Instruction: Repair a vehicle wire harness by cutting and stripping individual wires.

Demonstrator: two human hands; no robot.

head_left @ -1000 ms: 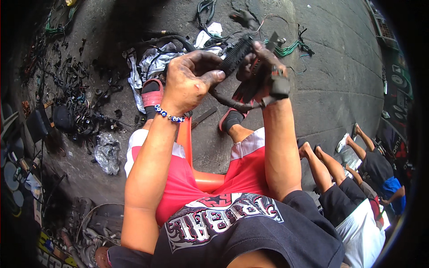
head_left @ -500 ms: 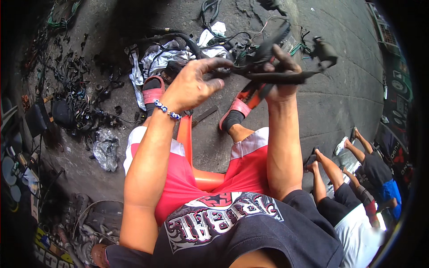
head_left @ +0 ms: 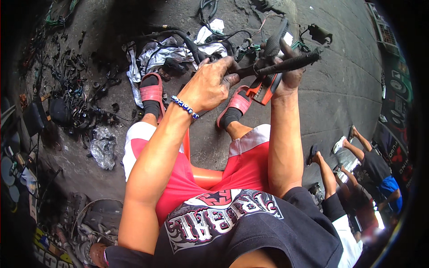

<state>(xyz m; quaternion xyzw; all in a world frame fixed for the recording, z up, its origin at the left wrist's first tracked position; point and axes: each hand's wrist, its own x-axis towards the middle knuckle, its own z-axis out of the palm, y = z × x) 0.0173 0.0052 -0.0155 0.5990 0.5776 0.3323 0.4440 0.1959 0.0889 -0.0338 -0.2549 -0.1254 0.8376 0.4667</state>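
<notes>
My left hand is closed, thumb against fingers, on a black taped wiring harness in front of my knees. The fingers of my right hand wrap round the same harness where it splits into thick ribbed branches. One branch points up, the other reaches out to the right. Against my right palm, below the harness, is a red-and-black hand tool that looks like a box cutter; its tip is hard to make out. Dark grime covers my fingertips.
More black cables and silvery sheeting lie on the floor beyond my feet. Small black connectors are heaped at left, near a clear plastic bag. An orange stool is under me. Other people are at right.
My left hand has moved right and down and closed on the harness. The harness has turned in my right hand, and the red-and-black tool shows more fully.
</notes>
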